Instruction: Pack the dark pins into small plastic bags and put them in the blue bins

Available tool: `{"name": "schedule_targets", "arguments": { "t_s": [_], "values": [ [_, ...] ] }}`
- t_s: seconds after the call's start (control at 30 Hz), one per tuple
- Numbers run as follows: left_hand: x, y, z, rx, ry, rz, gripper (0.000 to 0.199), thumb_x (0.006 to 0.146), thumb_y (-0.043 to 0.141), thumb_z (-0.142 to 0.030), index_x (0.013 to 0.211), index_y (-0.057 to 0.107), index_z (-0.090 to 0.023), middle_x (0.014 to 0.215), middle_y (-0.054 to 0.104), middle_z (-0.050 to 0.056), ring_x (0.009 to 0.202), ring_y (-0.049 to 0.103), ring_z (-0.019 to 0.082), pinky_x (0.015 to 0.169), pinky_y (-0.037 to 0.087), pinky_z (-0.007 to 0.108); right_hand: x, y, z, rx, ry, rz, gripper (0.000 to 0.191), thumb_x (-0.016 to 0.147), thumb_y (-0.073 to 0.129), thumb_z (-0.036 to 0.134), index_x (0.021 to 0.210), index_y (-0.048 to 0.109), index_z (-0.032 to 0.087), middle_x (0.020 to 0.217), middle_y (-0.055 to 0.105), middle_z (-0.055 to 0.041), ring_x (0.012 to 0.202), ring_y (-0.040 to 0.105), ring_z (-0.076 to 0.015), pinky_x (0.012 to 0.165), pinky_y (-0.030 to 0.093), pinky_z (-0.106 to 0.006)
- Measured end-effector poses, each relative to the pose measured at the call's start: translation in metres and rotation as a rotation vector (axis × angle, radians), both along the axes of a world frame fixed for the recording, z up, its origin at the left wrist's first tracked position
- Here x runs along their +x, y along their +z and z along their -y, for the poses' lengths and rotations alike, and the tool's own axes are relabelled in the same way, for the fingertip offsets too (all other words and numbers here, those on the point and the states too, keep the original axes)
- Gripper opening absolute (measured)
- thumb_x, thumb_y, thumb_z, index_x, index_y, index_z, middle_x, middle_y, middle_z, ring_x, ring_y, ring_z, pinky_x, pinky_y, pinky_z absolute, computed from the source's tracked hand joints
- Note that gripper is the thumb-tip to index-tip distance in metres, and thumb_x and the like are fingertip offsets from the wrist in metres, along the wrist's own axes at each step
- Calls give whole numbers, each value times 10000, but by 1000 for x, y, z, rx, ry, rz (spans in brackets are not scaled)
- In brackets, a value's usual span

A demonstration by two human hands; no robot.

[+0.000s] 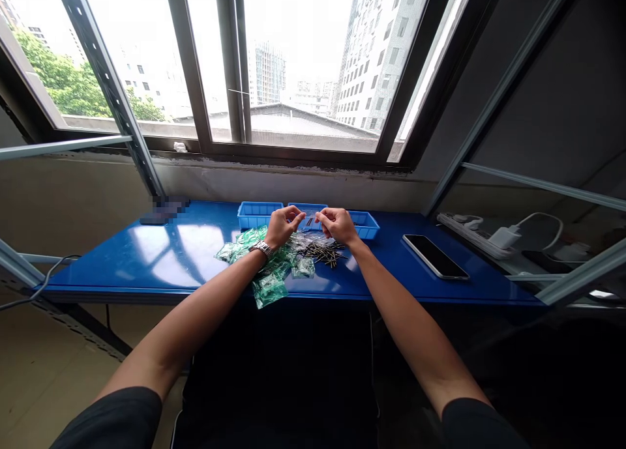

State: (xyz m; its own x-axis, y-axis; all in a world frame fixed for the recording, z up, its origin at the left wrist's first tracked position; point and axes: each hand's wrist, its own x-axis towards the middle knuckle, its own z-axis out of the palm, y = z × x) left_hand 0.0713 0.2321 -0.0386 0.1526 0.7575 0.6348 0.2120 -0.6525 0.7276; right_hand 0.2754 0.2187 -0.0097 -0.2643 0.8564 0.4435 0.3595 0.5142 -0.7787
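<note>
My left hand (284, 225) and my right hand (338, 225) are raised over the blue table, fingers pinched. Between them a small clear plastic bag (310, 221) with dark slim pieces inside is stretched, one side in each hand. Below my left hand and wrist lies a heap of green plastic packets (270, 287). Under my right hand is a loose pile of dark and brass-coloured screws (327, 253). Behind the hands stand blue bins: one at the left (261, 213), one in the middle, partly hidden, and one at the right (366, 225).
A phone (436, 257) lies on the blue table (386, 276) at the right. Past it are a power strip (474, 237) and a white charger (505, 237) with a cable. Metal shelf posts frame both sides. A blurred dark object (163, 211) sits at the back left.
</note>
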Motion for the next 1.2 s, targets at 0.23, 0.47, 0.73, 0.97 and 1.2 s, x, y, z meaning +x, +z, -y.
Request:
{"name": "schedule_targets", "arguments": {
  "t_s": [0.23,0.47,0.73,0.97,1.2],
  "values": [
    [0,1,2,-49,-33,44,418,913,690,-565,836,669,-155,545,615,5,445,528,110,442,394,207,0,-2,-1,31,24,-38,482,877,666,635,796,722,163,496,570,4,380,500,-131,413,426,-261],
    [0,1,1,-4,-11,43,363,935,688,-511,847,685,-158,676,731,58,543,641,142,526,495,234,2,-5,-5,21,45,-74,437,874,713,589,915,759,157,755,755,-82,439,648,-171,369,433,-249],
    [-1,4,1,122,94,-39,90,919,706,-230,1002,705,-195,1064,793,71,1003,756,216,707,553,254,3,-6,-6,49,4,-82,368,888,714,466,1116,765,181,1184,766,-138,687,779,-244,398,520,-253],
    [-1,5,3,121,64,-13,96,934,682,-228,1023,693,-194,1082,790,82,1029,754,218,720,556,254,2,-6,-7,61,-6,-96,365,873,718,442,1127,769,184,1217,755,-130,696,780,-235,408,533,-256],
    [-1,2,1,52,44,-50,327,955,672,-469,830,666,-168,636,698,32,560,641,146,527,426,232,2,-3,-2,13,51,-40,389,867,723,545,882,757,157,702,737,-78,484,664,-176,402,481,-250]
  ]
}}
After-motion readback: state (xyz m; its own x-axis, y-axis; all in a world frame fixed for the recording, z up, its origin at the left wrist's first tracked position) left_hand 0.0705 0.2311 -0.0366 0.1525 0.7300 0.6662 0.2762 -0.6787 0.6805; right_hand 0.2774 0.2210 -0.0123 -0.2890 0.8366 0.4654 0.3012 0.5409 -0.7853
